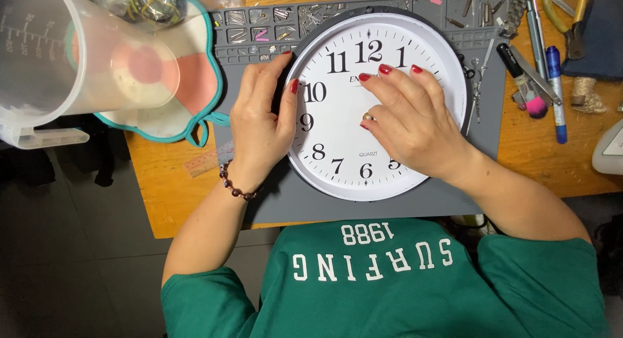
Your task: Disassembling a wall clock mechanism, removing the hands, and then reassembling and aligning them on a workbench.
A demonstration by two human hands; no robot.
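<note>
A round white wall clock (337, 85) with black numerals lies face up on a grey work mat (292, 198). My left hand (259, 117) grips the clock's left rim, thumb on the face near the left numerals. My right hand (412, 120) rests on the face over the centre, fingers spread, thumb and forefinger pinching a small brass part (368, 117) at the clock's hub. The hands of the clock are not visible.
The mat's back edge has compartments with small screws and bits (259, 23). Pens, tweezers, a brush and pliers (538, 59) lie to the right on the wooden table (169, 189). A clear measuring jug (71, 59) and a teal-edged pad (188, 85) sit at left.
</note>
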